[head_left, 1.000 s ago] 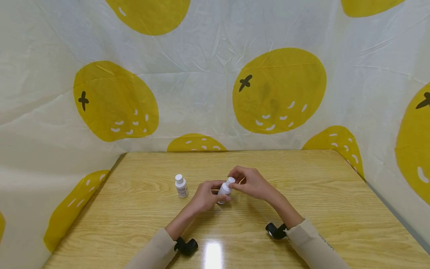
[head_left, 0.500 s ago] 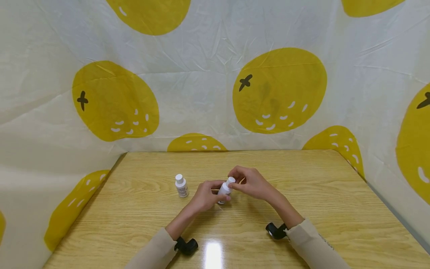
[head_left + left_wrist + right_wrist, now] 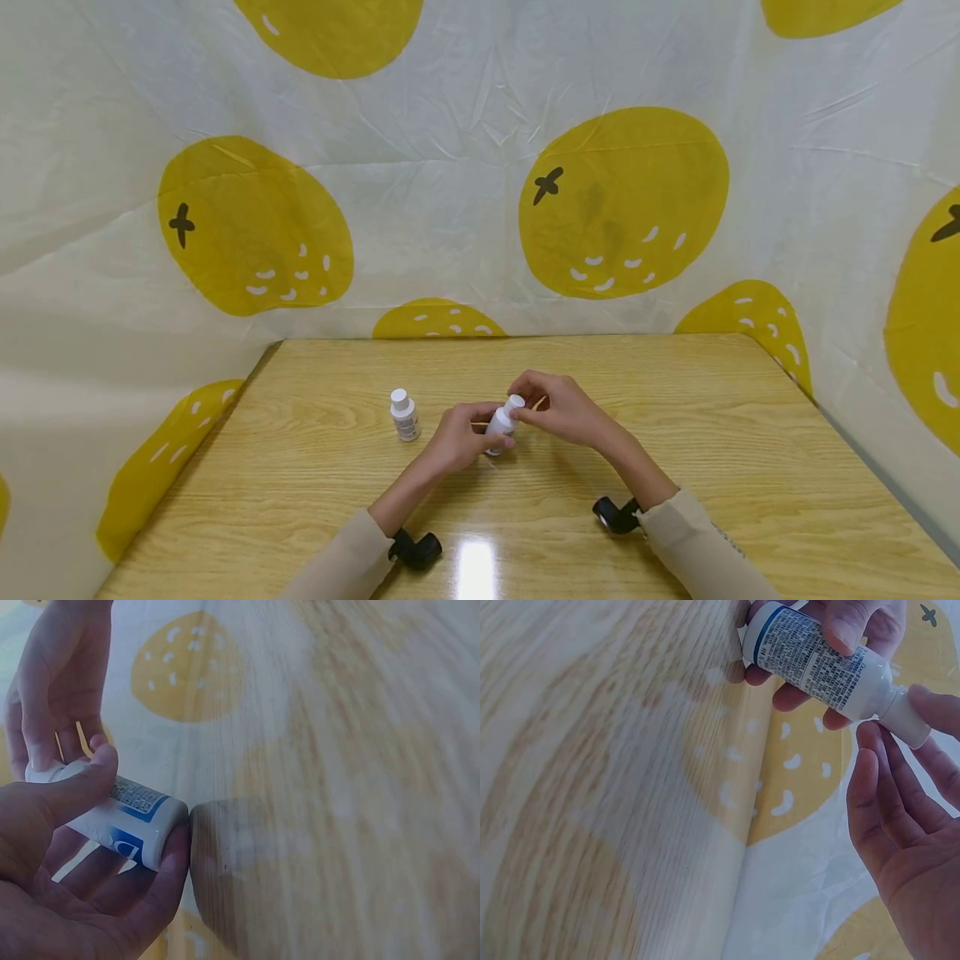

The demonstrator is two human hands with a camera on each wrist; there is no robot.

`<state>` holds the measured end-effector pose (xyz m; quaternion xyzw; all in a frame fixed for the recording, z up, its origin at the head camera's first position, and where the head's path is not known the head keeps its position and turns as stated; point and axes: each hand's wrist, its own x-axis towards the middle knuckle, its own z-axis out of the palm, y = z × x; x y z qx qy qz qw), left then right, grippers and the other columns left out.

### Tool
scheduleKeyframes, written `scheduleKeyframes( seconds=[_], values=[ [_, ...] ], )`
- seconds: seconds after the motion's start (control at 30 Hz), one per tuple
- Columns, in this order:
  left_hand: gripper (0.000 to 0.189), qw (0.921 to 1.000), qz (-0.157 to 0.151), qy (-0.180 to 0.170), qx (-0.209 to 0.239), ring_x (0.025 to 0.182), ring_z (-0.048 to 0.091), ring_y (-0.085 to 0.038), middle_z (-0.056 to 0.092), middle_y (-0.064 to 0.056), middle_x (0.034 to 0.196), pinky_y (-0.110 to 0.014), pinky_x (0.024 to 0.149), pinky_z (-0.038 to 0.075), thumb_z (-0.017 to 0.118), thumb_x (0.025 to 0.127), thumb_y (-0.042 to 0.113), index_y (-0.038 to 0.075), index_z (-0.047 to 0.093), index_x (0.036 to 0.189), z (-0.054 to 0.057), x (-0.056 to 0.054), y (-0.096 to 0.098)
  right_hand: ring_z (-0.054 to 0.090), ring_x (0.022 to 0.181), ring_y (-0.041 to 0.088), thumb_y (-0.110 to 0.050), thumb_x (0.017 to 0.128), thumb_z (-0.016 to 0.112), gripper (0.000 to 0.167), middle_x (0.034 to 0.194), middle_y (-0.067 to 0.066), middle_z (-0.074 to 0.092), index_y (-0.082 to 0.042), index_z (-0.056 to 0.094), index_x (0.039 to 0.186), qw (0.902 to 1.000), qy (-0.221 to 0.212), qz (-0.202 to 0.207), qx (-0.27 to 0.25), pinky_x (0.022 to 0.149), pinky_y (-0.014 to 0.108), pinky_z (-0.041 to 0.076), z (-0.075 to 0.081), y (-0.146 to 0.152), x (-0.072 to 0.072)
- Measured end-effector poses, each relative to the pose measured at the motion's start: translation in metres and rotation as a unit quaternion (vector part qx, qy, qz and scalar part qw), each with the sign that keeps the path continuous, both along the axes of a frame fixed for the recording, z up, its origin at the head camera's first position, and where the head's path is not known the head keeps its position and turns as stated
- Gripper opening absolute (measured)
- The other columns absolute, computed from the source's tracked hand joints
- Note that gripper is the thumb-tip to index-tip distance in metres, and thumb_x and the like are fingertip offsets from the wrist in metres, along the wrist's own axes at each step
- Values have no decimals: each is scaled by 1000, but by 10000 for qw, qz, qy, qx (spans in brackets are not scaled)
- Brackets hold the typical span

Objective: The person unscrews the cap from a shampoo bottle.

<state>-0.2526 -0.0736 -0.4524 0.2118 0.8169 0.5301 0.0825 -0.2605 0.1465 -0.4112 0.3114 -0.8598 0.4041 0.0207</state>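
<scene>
A small white bottle [image 3: 501, 423] with a printed label leans to the right near the middle of the table. My left hand [image 3: 459, 435] grips its body, thumb on one side and fingers round the other, as the left wrist view shows. At the top, my right hand [image 3: 558, 408] pinches the white cap [image 3: 906, 722] between thumb and fingers. The right wrist view shows the cap sitting on the bottle's neck, with dense small print on the label [image 3: 802, 656]. Whether the bottle's base touches the table is hard to tell.
A second white bottle [image 3: 405, 417] with its cap on stands upright to the left of the hands. The wooden table [image 3: 315, 500] ends at a pale curtain [image 3: 435, 217] with yellow fruit shapes. Black cameras [image 3: 417, 551] sit on both wrists.
</scene>
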Motion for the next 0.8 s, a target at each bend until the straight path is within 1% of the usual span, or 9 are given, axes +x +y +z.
scheduleKeyframes(
  seconds=[0.1, 0.23, 0.37, 0.5, 0.57, 0.67, 0.8],
  values=[
    [44, 10000, 3, 1, 6, 114, 73, -31, 73, -13, 126, -35, 85, 63, 81, 90, 14, 12, 71, 133, 0, 0, 0, 67, 86, 9, -19, 95, 76, 24, 96, 1, 73, -8, 69, 114, 10000, 24, 22, 24, 77, 27, 59, 1, 0, 0],
    [45, 10000, 3, 14, 9, 114, 72, -31, 73, -13, 126, -36, 86, 63, 81, 90, 14, 11, 70, 134, 0, 0, 0, 68, 85, 10, -22, 94, 77, 28, 97, 3, 73, -7, 69, 117, 10000, -12, -35, -14, 77, 25, 58, 1, 0, 1],
    [46, 10000, -2, 3, 30, 114, 72, -31, 73, -13, 125, -36, 86, 63, 82, 90, 14, 11, 70, 134, 0, 0, 0, 67, 83, 10, -24, 94, 77, 23, 94, 2, 73, -11, 70, 112, 9999, -54, -108, -107, 75, 26, 58, 2, 0, 1],
    [46, 10000, -12, -1, 39, 114, 72, -31, 73, -13, 126, -36, 86, 63, 81, 90, 13, 11, 70, 135, 1, 0, 0, 67, 84, 10, -22, 95, 76, 17, 94, 1, 73, -13, 71, 109, 9999, -48, -73, -114, 76, 25, 58, 1, 0, 0],
    [46, 10000, -17, 0, 37, 114, 72, -31, 73, -13, 125, -36, 86, 63, 81, 90, 13, 11, 70, 134, 1, 0, 0, 67, 84, 10, -21, 95, 76, 17, 95, 1, 73, -12, 71, 109, 9999, -33, -43, -93, 76, 25, 58, 1, 0, 0],
    [45, 10000, -15, 27, 12, 113, 73, -30, 73, -13, 125, -36, 86, 63, 81, 90, 13, 11, 70, 134, 1, 0, 0, 67, 85, 11, -21, 95, 76, 22, 96, 3, 73, -9, 70, 113, 10000, -22, -37, -88, 76, 25, 58, 1, 0, 0],
    [46, 10000, -18, 32, -1, 113, 73, -30, 73, -13, 125, -36, 86, 63, 81, 90, 14, 11, 70, 134, 1, 0, 0, 67, 84, 11, -23, 96, 75, 21, 95, 2, 73, -10, 71, 112, 9998, -47, -152, -115, 76, 28, 58, 2, 0, 1]
  ],
)
